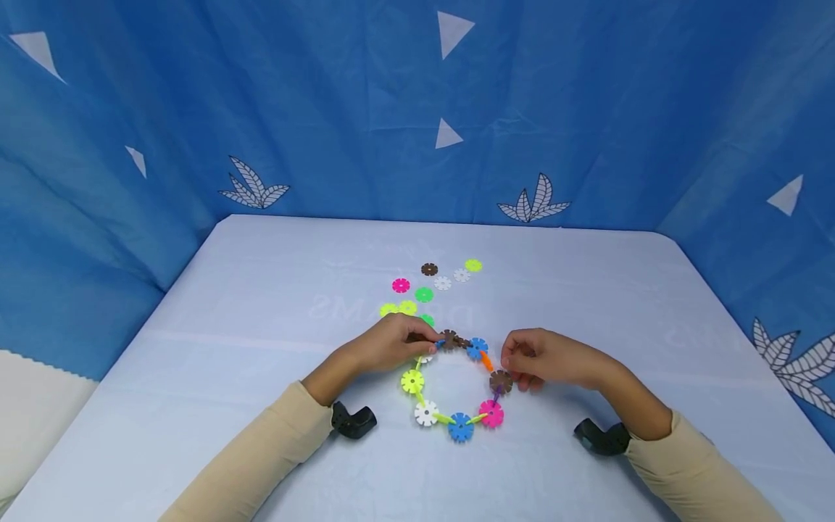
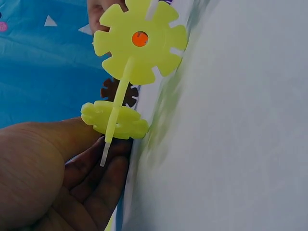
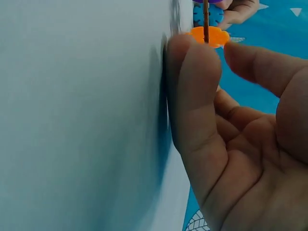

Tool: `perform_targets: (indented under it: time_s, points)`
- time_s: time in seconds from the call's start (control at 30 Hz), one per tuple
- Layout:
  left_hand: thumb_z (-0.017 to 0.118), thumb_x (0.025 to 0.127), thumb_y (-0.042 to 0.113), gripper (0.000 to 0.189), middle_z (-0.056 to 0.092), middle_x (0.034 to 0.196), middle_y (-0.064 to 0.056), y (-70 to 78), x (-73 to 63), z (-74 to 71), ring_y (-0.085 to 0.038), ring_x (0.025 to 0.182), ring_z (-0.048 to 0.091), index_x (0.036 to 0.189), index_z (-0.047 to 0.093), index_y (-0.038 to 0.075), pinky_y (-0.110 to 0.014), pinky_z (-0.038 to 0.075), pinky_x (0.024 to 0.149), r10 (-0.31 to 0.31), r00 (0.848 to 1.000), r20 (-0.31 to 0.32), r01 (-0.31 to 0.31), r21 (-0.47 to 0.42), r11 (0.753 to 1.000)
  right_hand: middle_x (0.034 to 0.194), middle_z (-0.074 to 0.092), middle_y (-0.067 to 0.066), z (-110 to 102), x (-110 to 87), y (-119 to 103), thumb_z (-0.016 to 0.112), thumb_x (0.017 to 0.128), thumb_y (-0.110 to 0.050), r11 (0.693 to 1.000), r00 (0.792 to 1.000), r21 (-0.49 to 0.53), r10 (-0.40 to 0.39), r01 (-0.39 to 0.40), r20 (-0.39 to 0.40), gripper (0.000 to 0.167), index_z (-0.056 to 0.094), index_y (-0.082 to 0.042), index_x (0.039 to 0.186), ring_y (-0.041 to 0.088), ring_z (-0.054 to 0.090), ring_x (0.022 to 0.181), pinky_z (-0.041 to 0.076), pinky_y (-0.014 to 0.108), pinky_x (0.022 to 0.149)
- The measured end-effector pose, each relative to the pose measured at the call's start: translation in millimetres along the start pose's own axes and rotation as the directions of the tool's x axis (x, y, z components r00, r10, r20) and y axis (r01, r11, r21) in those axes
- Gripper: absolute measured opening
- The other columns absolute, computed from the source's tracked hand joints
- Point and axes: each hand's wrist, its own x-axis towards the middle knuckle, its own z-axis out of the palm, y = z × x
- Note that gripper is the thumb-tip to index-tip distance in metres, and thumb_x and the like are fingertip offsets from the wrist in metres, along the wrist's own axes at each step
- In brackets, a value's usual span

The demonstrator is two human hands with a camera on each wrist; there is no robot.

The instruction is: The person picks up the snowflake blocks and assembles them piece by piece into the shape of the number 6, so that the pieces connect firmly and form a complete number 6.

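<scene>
Beige sleeves (image 1: 261,457), left hand (image 1: 394,344) pinching disc ring (image 1: 412,381), right hand (image 1: 551,355) loose beside it, table edge (image 1: 417,225) well beyond

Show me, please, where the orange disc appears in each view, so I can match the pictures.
Head: the orange disc is right of centre, just left of the right hand.
Left wrist: near the top, left of centre; apparently its orange shows through the upper yellow disc's hole.
Right wrist: near the top, right of centre, beyond the fingertips.
Shared landmark: the blue curtain.
</scene>
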Motion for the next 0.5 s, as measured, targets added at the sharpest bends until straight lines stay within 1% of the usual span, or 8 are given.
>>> perform_targets:
  time_s: [0.1,0.17,0.33,0.5]
  points:
    - [0.069,0.098,0.012,0.024,0.071,0.113,0.000,-0.4,-0.2,0.2,-0.011,0.100,0.061,0.120,0.074,0.006,-0.028,0.051,0.085,-0.006,1.000,0.001,0.006,-0.003,1.000,0.083,0.065,0.014,0.9,-1.2,0.6,0.064,0.098,-0.011,0.999,0.999,0.038,-0.019,0.017,0.048,0.012,0.059,-0.001,0.104,0.027,0.065,0.075,0.057,0.036,0.067]
    - [0.069,0.098,0.012,0.024,0.071,0.113,0.001,-0.9,-0.1,0.7,-0.011,0.100,0.061,0.121,0.074,0.006,-0.028,0.052,0.085,-0.008,1.000,0.003,0.008,-0.011,1.000,0.082,0.065,0.013,2.3,0.4,1.1,0.066,0.098,-0.010,0.998,0.998,0.054,-0.028,0.025,0.061,0.012,0.060,-0.001,0.104,0.026,0.065,0.074,0.057,0.034,0.066]
    - [0.069,0.098,0.012,0.024,0.071,0.113,0.003,-2.4,0.5,1.8,-0.010,0.101,0.061,0.120,0.074,0.007,-0.028,0.051,0.086,0.001,1.000,0.004,-0.001,-0.011,1.000,0.082,0.063,0.012,5.3,4.7,0.5,0.066,0.098,-0.006,0.996,0.997,0.085,-0.043,0.038,0.058,0.011,0.060,0.001,0.103,0.025,0.064,0.073,0.057,0.032,0.066]
    - [0.069,0.098,0.012,0.024,0.071,0.112,0.003,-2.0,0.5,1.2,-0.010,0.100,0.061,0.120,0.074,0.007,-0.028,0.051,0.086,0.003,1.000,0.000,-0.003,-0.009,1.000,0.084,0.062,0.014,5.0,4.2,-1.2,0.066,0.097,-0.003,0.994,0.997,0.102,-0.054,0.048,0.062,0.010,0.060,0.002,0.104,0.026,0.064,0.075,0.058,0.034,0.069]
